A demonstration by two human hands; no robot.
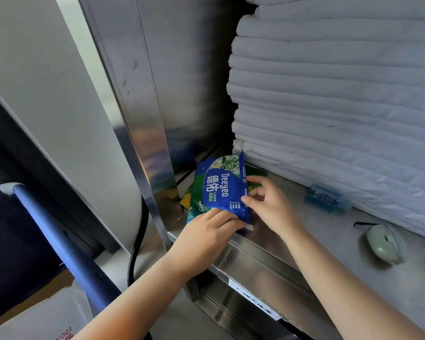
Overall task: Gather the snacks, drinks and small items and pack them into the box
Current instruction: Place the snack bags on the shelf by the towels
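A blue wet-wipes pack (221, 187) with white lettering lies on top of a green snack bag (196, 192) at the left end of a steel shelf (292, 239). My left hand (206, 235) grips the pack's near bottom edge, fingers tucked under it. My right hand (265, 202) pinches the pack's right edge between thumb and fingers. A small clear-blue plastic package (325, 198) lies further right on the shelf, against the linen. The cardboard box (39, 312) shows at the bottom left, below the shelf.
A tall stack of folded white linen (341, 94) fills the shelf's back right. A pale green computer mouse (384, 244) sits near the right edge. A steel upright (142, 133) borders the shelf on the left; a blue cart handle (59, 234) and black hose (138, 244) stand below.
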